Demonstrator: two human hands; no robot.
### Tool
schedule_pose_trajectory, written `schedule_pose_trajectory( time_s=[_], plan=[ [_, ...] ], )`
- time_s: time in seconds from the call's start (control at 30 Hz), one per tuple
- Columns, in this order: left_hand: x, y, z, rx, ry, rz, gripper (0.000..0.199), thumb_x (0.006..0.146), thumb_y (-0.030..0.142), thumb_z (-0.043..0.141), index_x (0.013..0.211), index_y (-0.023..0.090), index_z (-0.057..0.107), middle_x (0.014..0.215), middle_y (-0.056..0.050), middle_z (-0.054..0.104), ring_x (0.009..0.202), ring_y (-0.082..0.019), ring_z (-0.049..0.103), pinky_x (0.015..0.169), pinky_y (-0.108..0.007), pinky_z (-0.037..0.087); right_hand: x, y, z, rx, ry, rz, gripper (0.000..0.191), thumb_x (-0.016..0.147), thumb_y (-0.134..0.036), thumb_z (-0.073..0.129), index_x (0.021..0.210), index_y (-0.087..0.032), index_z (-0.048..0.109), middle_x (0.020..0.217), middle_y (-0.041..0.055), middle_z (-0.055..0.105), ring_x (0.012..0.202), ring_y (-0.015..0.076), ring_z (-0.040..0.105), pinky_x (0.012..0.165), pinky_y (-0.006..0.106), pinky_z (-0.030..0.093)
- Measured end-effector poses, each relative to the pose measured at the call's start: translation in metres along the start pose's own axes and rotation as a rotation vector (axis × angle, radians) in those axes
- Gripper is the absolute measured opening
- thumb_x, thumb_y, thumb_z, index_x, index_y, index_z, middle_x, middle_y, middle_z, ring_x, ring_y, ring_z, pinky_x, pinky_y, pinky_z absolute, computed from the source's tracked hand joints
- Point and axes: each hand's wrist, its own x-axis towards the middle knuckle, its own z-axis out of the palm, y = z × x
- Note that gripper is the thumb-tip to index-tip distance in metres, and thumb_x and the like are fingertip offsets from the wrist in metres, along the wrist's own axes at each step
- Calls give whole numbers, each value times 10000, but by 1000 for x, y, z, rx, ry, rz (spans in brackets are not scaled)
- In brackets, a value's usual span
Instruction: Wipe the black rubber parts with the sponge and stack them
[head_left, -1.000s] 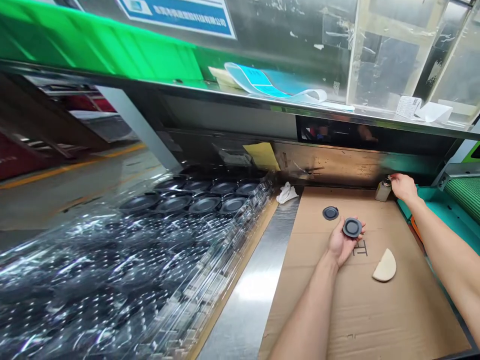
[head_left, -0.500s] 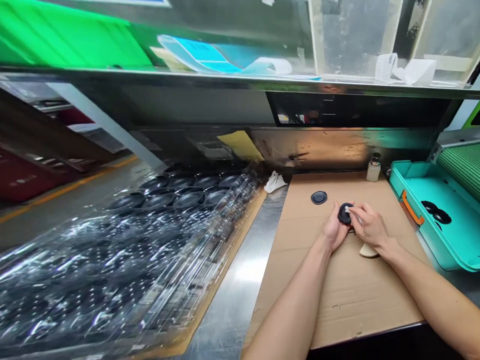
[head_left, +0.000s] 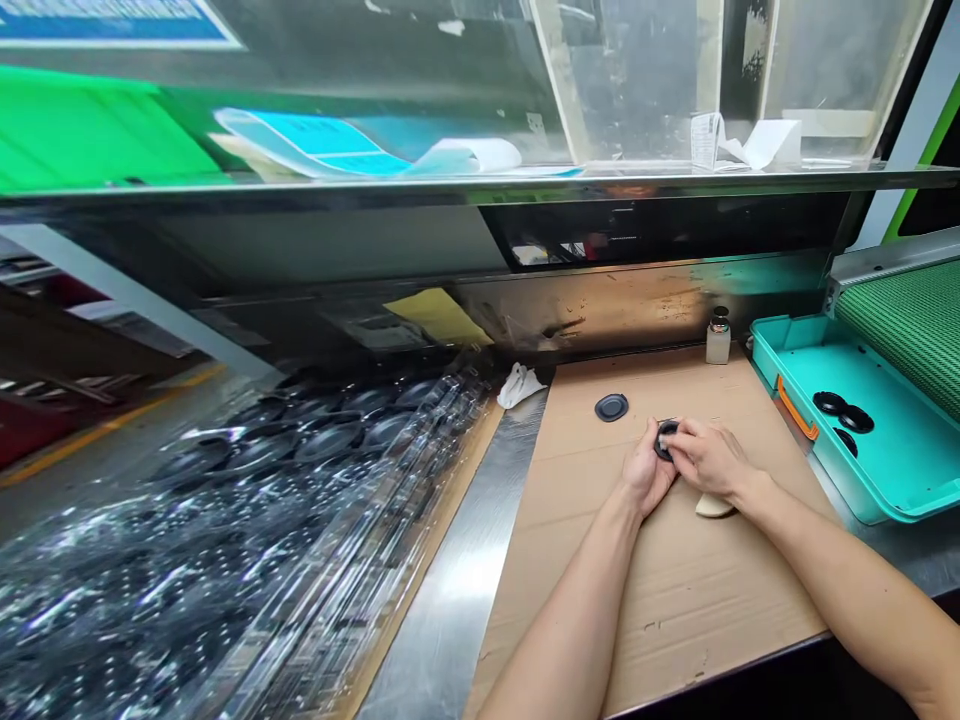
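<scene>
My left hand (head_left: 646,474) grips a small round black part (head_left: 665,440) above the cardboard sheet (head_left: 585,560). Pinched fingers of my right hand (head_left: 706,458) press something small and white against the face of that part. A second black disc (head_left: 611,407) lies on the cardboard, beyond my left hand. Partly under my right hand is a cream-coloured pad (head_left: 712,507). Near the back edge of the cardboard stands a small bottle (head_left: 718,340) with a dark cap.
At right, a teal tray (head_left: 900,480) holds several black parts beside a green mesh belt (head_left: 915,310). Clear plastic trays (head_left: 300,540) with black parts fill the left. A crumpled white cloth (head_left: 519,385) lies near the back. A metal shelf (head_left: 420,190) crosses above.
The view has turned to the right, so the scene sits further left. My right fingers have shifted slightly on the black part, which now looks more tilted.
</scene>
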Motion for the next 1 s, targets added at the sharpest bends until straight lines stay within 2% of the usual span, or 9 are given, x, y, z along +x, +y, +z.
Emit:
schedule_pose_trajectory(
  time_s=[0.1, 0.2, 0.37, 0.5, 0.6, 0.7, 0.87, 1.0],
  plan=[
    [-1, 1, 0, 8, 10, -18, 479, 1075, 404, 369, 968, 103, 726, 967, -117, 754, 949, -196, 718, 973, -378, 570, -1, 3, -4, -29, -43, 14, 273, 999, -291, 534, 1175, -298, 742, 1079, 55, 672, 936, 199, 613, 810, 291, 443],
    [-3, 1, 0, -21, -8, -30, 441, 1070, 400, 394, 977, 119, 722, 1014, -114, 749, 1000, -203, 713, 1001, -395, 557, -2, 4, -2, -53, 48, 93, 305, 1030, -287, 474, 1189, -276, 733, 1067, 75, 661, 931, 199, 598, 815, 295, 438],
    [-4, 0, 4, -62, -56, -32, 393, 1057, 373, 440, 962, 117, 722, 1027, -123, 747, 1080, -212, 697, 1055, -355, 528, 1, -4, 12, 45, 142, 0, 302, 1019, -260, 475, 1187, -271, 726, 1038, 62, 650, 943, 188, 591, 831, 279, 438],
    [-5, 0, 6, -60, -41, -44, 364, 1069, 350, 413, 1009, 145, 708, 1041, -90, 751, 1027, -189, 706, 1031, -381, 554, 6, -4, 14, 28, 221, 104, 302, 1031, -294, 455, 1149, -253, 730, 1040, 72, 660, 954, 199, 605, 844, 284, 439],
    [-5, -3, 6, -62, -37, -49, 350, 1069, 341, 417, 1013, 149, 703, 1024, -77, 751, 997, -176, 709, 1025, -373, 555, 6, -7, 13, 30, 223, 185, 291, 1026, -301, 457, 1126, -242, 724, 1035, 73, 669, 928, 201, 623, 821, 280, 445],
    [-5, -5, 5, -57, -51, -39, 319, 1048, 354, 473, 985, 147, 708, 1017, -85, 749, 1052, -199, 703, 1049, -364, 533, 5, -15, 15, 96, 221, 262, 251, 1010, -288, 476, 1104, -236, 704, 1063, 68, 684, 936, 199, 643, 800, 269, 458],
    [-5, -6, 4, -26, -57, -66, 384, 1047, 419, 442, 1103, 146, 706, 1100, -124, 744, 1146, -250, 684, 1078, -408, 507, 5, -26, 19, 202, 173, 240, 169, 974, -271, 523, 1036, -234, 675, 1114, 47, 703, 982, 204, 655, 804, 273, 472],
    [-5, -6, 5, -22, -49, -37, 384, 1046, 410, 444, 1043, 136, 713, 1111, -130, 744, 1152, -255, 679, 1088, -411, 498, 5, -26, 19, 201, 193, 285, 169, 985, -256, 502, 1026, -236, 665, 1089, 43, 705, 959, 195, 657, 786, 266, 462]
  ],
)
